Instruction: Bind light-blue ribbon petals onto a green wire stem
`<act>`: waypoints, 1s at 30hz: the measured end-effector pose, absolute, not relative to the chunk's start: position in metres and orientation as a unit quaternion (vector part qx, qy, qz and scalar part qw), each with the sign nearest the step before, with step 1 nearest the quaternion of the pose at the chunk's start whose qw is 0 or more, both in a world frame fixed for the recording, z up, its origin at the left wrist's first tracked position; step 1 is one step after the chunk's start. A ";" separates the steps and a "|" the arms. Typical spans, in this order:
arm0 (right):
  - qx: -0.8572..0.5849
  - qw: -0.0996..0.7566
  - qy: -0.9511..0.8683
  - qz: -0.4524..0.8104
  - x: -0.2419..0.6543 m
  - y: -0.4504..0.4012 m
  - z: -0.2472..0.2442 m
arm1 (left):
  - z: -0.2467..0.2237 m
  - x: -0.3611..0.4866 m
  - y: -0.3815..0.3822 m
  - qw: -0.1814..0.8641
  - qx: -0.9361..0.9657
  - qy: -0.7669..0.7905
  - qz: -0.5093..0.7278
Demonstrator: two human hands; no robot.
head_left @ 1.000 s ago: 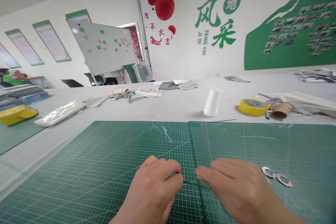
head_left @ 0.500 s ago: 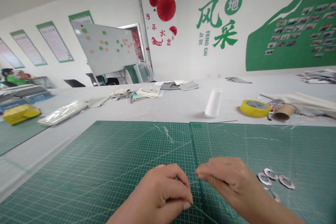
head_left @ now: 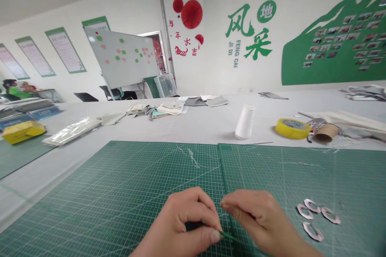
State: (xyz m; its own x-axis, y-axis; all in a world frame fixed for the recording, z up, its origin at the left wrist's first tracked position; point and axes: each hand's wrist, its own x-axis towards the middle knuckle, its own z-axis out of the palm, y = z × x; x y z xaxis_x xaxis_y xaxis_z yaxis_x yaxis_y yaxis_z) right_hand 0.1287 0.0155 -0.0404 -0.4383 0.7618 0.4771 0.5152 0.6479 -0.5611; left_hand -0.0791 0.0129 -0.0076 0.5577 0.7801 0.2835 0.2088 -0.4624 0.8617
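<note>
My left hand (head_left: 193, 219) pinches a thin green strip (head_left: 226, 235) between thumb and forefinger. The strip sticks out to the right, and its far end runs under my right hand. Just to the right is my right hand (head_left: 256, 215), thumb and fingers pressed together at the tips. What lies in that pinch, if anything, is too small to make out. Both hands are above the seam of two green cutting mats (head_left: 144, 176). Several pale pink C-shaped pieces with dark edges (head_left: 313, 231) lie right of my right hand.
Loose white thread (head_left: 193, 158) lies on the mat. Beyond the mats stand a white thread cone (head_left: 245, 122), yellow tape roll (head_left: 292, 128) and cardboard tube (head_left: 326, 132). Fabric pieces (head_left: 171, 107) are farther back; a yellow box (head_left: 24, 131) is left. A person (head_left: 15, 90) sits far left.
My right hand has moved slightly left, closer to my left hand. My left hand keeps its pinch on the green strip. The view has tilted up a little.
</note>
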 end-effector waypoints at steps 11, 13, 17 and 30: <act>-0.302 0.351 -0.882 -0.090 0.111 0.010 -0.065 | -0.027 -0.071 0.016 0.272 0.733 0.478 0.401; -0.291 0.366 -0.877 -0.109 0.110 0.008 -0.056 | -0.030 -0.070 0.014 0.232 0.750 0.466 0.408; -0.299 0.353 -0.880 -0.110 0.115 0.002 -0.038 | -0.036 -0.070 0.010 0.113 0.806 0.441 0.379; -0.372 0.327 -0.868 0.035 0.151 0.018 -0.022 | -0.027 -0.079 0.020 -0.040 0.914 0.257 0.311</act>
